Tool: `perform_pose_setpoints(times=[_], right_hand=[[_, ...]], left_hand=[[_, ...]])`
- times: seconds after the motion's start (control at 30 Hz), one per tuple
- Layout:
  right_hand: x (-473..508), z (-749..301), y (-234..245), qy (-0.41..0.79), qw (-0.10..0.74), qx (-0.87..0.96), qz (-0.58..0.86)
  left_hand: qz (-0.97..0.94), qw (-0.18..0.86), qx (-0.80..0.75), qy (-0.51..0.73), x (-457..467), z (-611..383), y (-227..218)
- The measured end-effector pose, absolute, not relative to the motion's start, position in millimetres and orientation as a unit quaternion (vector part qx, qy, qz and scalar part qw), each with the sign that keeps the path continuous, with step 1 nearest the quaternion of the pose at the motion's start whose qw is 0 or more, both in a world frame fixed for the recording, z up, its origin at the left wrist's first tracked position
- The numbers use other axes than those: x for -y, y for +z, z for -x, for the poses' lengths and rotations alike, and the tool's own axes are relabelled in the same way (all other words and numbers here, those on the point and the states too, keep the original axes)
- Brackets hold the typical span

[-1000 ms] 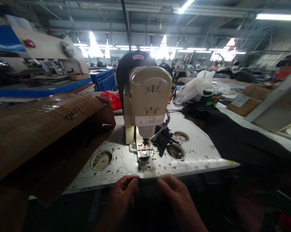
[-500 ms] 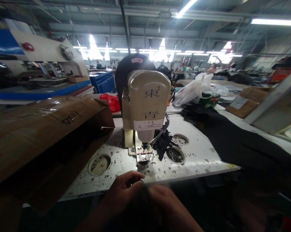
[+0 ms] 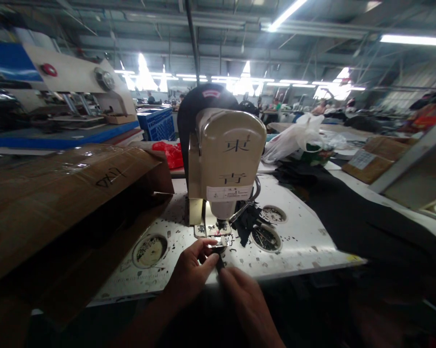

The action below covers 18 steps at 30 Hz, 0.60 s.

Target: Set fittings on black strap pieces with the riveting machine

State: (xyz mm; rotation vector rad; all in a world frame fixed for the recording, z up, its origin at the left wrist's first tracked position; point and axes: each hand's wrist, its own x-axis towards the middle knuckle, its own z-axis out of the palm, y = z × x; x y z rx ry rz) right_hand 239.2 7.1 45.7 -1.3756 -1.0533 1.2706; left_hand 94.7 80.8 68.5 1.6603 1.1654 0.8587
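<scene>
A narrow strip of black fabric (image 3: 220, 263) runs from the metal die (image 3: 221, 240) of a cream-coloured press machine (image 3: 234, 162) down toward the table's front edge. My left hand (image 3: 194, 268) is curled at the strip's left side, thumb against it and index finger close to the die. On the right, my right hand (image 3: 245, 292) is closed on the lower part of the strip, with its fingertips partly hidden and a little blurred. The cloth below fades into shadow between my forearms.
An open cardboard box (image 3: 69, 179) lies on the left of the white table (image 3: 301, 241). Round cups of small parts (image 3: 150, 251) are set into the tabletop. Black scraps (image 3: 246, 222) lie beside the press. A large black cloth (image 3: 351, 208) drapes over the right side.
Both hands have moved forward, bringing the black strip up to the die. My left index finger now reaches beside the die. The view has shifted slightly.
</scene>
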Motion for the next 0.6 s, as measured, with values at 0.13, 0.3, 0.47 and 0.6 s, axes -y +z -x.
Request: perform_pose_setpoints(times=[0.13,0.3,0.47,0.6], right_hand=[[-18.8,-236.6,39.1,0.492,0.480,0.425,0.589],[-29.0,-234.6,37.4,0.488,0.493,0.396,0.601],[-35.1,-233.7,39.9,0.514,0.495,0.378,0.590],[-40.9,-234.3,38.4,0.527,0.499,0.363,0.584]], left_hand=[[-0.712,0.334,-0.497,0.366,-95.4,-96.9,60.5],[-0.701,0.274,-0.499,0.430,-110.8,-97.3,47.2],[-0.688,0.305,-0.506,0.422,-119.1,-106.3,41.1],[-0.686,0.293,-0.530,0.404,-124.4,-117.3,41.8]])
